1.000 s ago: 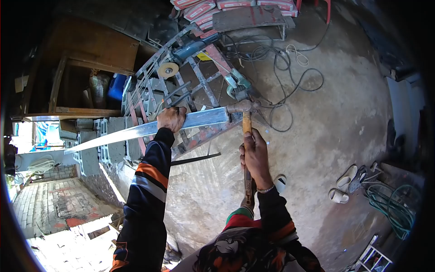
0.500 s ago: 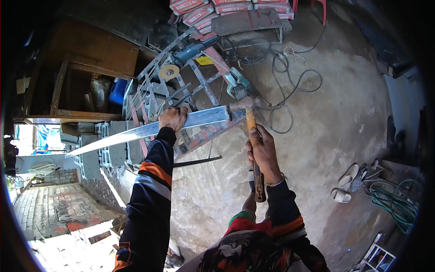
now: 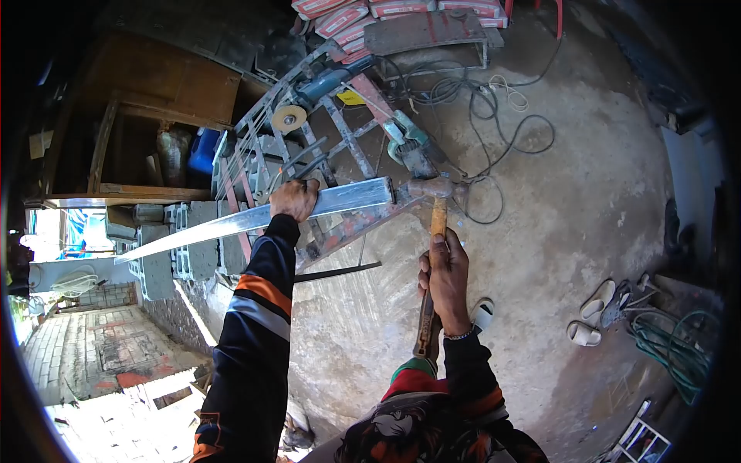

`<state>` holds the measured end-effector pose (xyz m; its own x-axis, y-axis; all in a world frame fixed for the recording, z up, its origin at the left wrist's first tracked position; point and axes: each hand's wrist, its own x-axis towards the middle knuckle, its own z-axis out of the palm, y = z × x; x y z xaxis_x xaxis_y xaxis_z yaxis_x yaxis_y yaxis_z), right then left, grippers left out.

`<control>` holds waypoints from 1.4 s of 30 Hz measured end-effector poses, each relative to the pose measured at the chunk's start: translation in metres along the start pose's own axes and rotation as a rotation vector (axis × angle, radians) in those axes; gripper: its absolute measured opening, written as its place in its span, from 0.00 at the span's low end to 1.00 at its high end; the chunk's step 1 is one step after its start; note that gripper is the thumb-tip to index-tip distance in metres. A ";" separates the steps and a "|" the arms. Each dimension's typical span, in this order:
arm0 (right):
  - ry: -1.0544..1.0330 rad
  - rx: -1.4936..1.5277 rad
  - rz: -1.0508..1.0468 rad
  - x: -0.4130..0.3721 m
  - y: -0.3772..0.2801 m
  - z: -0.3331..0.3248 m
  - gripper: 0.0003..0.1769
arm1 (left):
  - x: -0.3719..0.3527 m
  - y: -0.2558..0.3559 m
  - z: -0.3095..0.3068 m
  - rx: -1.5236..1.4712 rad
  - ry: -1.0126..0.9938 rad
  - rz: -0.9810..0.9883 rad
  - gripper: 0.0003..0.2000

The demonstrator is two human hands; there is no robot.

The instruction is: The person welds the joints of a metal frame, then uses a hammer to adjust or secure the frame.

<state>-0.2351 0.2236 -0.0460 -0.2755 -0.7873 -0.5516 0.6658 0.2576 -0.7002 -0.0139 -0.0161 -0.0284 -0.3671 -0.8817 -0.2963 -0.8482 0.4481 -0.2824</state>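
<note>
My left hand point(image 3: 295, 201) is wrapped round a long, shiny rectangular metal tube point(image 3: 351, 196), close to its right end. The tube runs away to the lower left and lies across a paint-stained metal frame point(image 3: 351, 143). In my right hand point(image 3: 449, 274) is a hammer point(image 3: 438, 224) with a worn wooden handle, gripped about midway. Its rusty head is level with the tube's right end, a little to the right of it and seemingly apart. A power tool with a round disc point(image 3: 289, 119) rests on the frame, and a green tool point(image 3: 405, 140) lies near the frame's right side.
Dark cables point(image 3: 494, 131) coil over the concrete floor point(image 3: 540, 231). Behind the frame are a low bench point(image 3: 421, 32) and stacked bags point(image 3: 340, 19). Concrete blocks point(image 3: 197, 247) stand at left. Slippers point(image 3: 587, 333) and a green hose point(image 3: 671, 351) lie at right.
The hammer head has moved right, away from the tube's end, and slightly down. My right hand has lowered a little. My left hand keeps its hold on the tube.
</note>
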 end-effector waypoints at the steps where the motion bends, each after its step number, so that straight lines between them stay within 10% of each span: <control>1: -0.004 0.000 0.004 0.002 0.002 0.000 0.13 | -0.001 -0.001 0.000 0.002 -0.003 -0.005 0.16; 34: -0.049 -0.051 0.092 -0.033 0.003 -0.087 0.20 | -0.029 0.006 0.024 -0.418 0.728 -0.061 0.11; 42: -0.526 -0.959 -0.852 -0.011 -0.079 0.095 0.23 | -0.014 0.008 0.001 -0.261 0.227 -0.171 0.15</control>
<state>-0.2181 0.1589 0.0585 0.0815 -0.9558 0.2826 -0.3649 -0.2925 -0.8839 -0.0152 -0.0001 -0.0277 -0.2621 -0.9639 -0.0468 -0.9625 0.2646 -0.0594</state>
